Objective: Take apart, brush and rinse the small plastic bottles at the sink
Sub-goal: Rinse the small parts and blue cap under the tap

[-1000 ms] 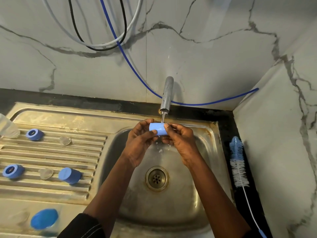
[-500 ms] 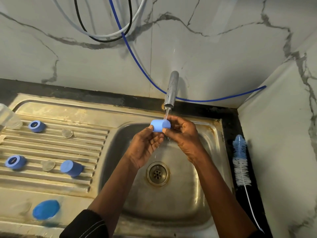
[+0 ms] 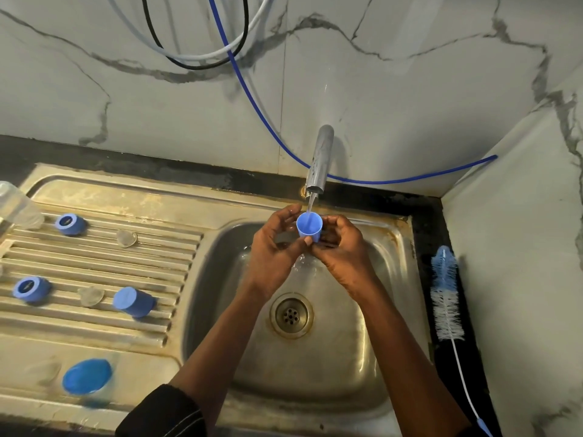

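**Change since the earlier frame:** the blue cap [image 3: 309, 228], held on its side under the tap [image 3: 320, 159] half a second ago, is now turned mouth up, and the stream falls straight into it.

**Drainboard [image 3: 176, 212], left to right:**
- clear bottle body [image 3: 15, 206] at the far edge, partly cut off
- upper blue ring [image 3: 70, 224]
- lower blue ring [image 3: 31, 289]
- upper clear piece [image 3: 126, 238]
- lower clear piece [image 3: 91, 296]
- second blue cap [image 3: 134, 301], lying on its side
- blue lid [image 3: 86, 376] near the front, on something clear and blurred

All lie apart from one another.

**Sink [image 3: 220, 279]:**
- left hand [image 3: 271, 247]: fingers curled round the cap's left side, thumb near its base
- right hand [image 3: 342, 250]: fingers curled against the cap's right side

Both hands grasp the cap above the basin, just below the spout.

**Counter, right of the sink:** bottle brush [image 3: 444, 294], lying idle and well apart from the hands.

**Progress, as judged:**
- Taking apart appears finished for the pieces in view.
- This cap is being rinsed.
- Whether the drainboard parts are already brushed and rinsed cannot be told.
- At least the bottle body probably remains.
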